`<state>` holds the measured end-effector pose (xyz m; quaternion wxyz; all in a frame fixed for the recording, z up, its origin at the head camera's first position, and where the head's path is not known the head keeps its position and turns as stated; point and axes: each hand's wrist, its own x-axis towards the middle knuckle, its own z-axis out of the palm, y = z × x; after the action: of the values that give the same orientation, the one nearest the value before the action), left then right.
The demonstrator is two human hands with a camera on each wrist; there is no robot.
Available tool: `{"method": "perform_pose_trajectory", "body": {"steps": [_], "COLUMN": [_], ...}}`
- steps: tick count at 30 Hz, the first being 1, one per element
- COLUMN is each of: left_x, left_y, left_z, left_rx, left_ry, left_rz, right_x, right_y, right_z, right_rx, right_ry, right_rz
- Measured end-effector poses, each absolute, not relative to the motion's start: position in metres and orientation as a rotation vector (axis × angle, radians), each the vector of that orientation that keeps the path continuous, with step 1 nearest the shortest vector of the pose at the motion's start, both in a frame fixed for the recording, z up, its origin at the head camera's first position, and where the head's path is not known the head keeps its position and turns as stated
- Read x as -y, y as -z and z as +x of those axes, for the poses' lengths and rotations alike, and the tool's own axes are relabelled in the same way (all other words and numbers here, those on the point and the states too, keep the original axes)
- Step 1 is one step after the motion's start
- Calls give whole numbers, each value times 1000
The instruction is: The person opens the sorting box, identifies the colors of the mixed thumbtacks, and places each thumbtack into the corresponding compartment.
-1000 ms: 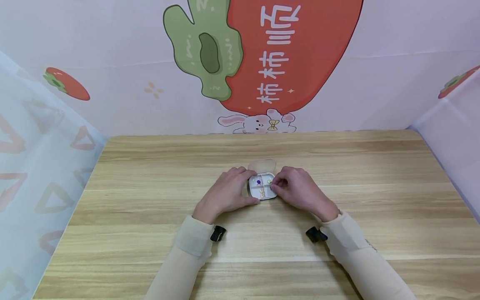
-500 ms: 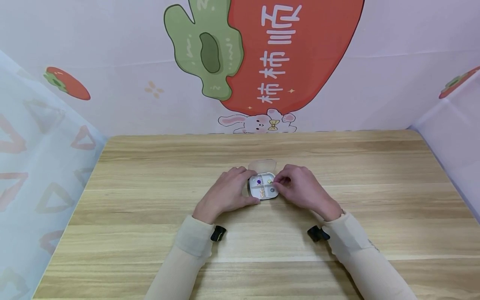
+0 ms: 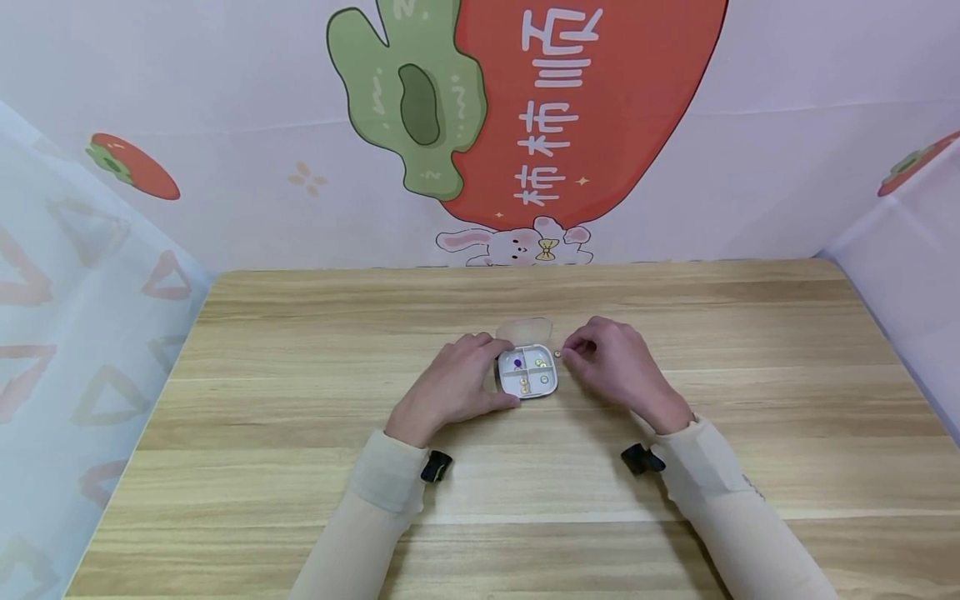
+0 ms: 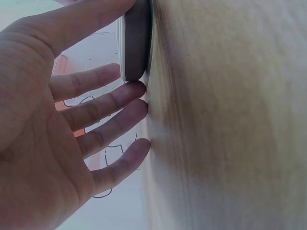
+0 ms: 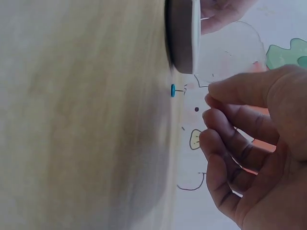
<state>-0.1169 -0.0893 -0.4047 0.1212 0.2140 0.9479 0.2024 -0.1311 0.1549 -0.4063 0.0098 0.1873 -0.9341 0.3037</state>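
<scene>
A small white four-compartment pill box (image 3: 511, 382) stands on the table with its clear lid (image 3: 524, 331) folded back. My left hand (image 3: 450, 382) holds it by the left side between thumb and fingers. In the compartments lie tiny pieces: a purple bead-like piece (image 3: 517, 363), gold pieces (image 3: 524, 385) and a small round piece (image 3: 544, 380). Right of the box, a blue-headed stud earring (image 5: 173, 90) stands on the table, its thin post up. My right hand (image 3: 618, 367) hovers beside the earring, fingers bent and thumb close to the index finger. No object shows between its fingertips.
The wood-grain table (image 3: 315, 417) extends all around the box. Behind it rises a printed cloth backdrop (image 3: 255, 200), with more cloth (image 3: 67, 375) at the left side. Black straps or clips sit at both wrists.
My right hand has drawn away from the box to the right, uncovering the small round piece in the near right compartment and the earring beside the box. My left hand has stayed put.
</scene>
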Motion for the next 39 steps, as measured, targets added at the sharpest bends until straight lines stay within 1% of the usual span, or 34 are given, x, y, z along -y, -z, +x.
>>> {"method": "perform_pose_trajectory", "body": {"steps": [10, 25, 39], "left_x": [89, 89, 90], "left_y": [405, 405, 404], "left_z": [-116, -117, -117], "left_rx": [-2766, -2762, -2758], "left_ry": [-596, -617, -611], "left_rz": [619, 617, 624], "right_x": [-153, -153, -151], "right_y": [411, 415, 415], "right_z": [-133, -136, -137], "right_rx": [2918, 2907, 2947], "right_ry": [-911, -888, -892], "right_rz": [561, 646, 629]}}
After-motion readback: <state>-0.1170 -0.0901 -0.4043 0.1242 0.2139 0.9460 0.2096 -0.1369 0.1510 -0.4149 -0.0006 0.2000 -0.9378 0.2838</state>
